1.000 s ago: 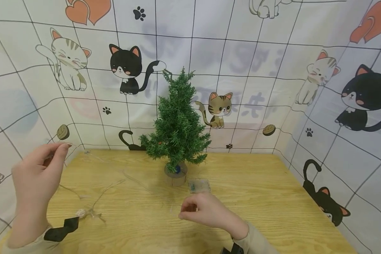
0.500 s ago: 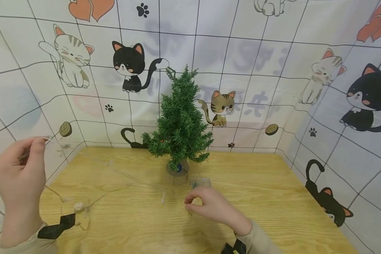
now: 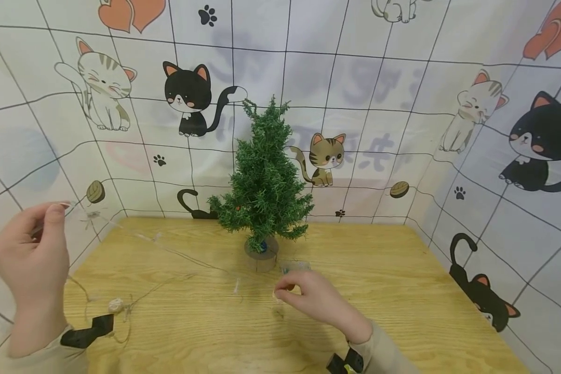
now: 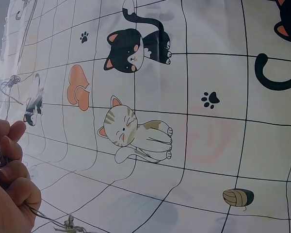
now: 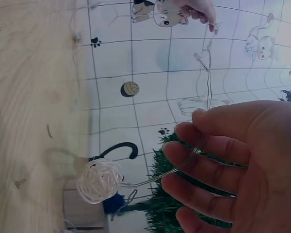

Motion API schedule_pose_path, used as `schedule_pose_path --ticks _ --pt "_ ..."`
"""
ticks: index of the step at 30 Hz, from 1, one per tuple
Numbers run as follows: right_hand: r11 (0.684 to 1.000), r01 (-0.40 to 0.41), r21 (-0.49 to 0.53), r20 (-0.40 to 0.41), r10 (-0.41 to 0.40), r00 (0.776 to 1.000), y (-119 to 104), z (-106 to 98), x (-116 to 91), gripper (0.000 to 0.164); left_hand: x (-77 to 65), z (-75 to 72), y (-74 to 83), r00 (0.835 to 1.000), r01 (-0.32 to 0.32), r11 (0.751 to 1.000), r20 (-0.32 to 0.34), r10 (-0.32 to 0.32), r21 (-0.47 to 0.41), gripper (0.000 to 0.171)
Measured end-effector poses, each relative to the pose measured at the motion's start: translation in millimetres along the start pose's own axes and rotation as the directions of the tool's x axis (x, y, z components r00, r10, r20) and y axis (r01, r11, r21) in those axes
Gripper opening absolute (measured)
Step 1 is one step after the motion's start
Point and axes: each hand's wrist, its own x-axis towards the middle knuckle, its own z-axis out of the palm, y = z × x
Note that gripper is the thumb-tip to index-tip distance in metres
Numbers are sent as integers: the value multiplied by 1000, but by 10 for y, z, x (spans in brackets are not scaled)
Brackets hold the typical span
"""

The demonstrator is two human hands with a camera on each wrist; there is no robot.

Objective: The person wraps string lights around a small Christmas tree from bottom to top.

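My left hand [image 3: 32,254] is raised at the left in the head view, finger and thumb pinching a string light wire [image 3: 187,256]. The thin clear wire stretches across to my right hand [image 3: 310,298], low in front of the tree. In the right wrist view, the right thumb and index finger pinch the wire, which runs over the other loosely bent fingers. A white woven ball [image 5: 99,182] hangs from it there. Another woven ball [image 3: 116,305] hangs on wire below the left hand. A small green artificial tree [image 3: 264,176] stands upright on a round base [image 3: 261,261].
A clear, flat box [image 3: 295,266] lies on the wooden table [image 3: 378,291], right of the tree base and partly behind the right hand. Cat-printed cloth [image 3: 374,93] hangs behind the table and along both sides.
My left hand has moved left, drawing the wire out straighter between the hands. My right hand has shifted slightly up and to the right. The tree still stands in its place.
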Motion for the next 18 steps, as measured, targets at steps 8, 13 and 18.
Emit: schedule_pose_path --ticks 8,13,18 --pt "998 45 -35 -103 -48 994 -76 -337 148 11 -6 76 -7 1000 -21 1000 18 21 3 25" --pt "990 108 -91 -108 -118 987 -96 -589 301 14 -16 81 -33 999 -25 1000 29 25 6 24" --pt "976 144 -165 -124 -165 979 -122 -760 401 12 -60 100 -36 997 -56 998 53 56 -1 21"
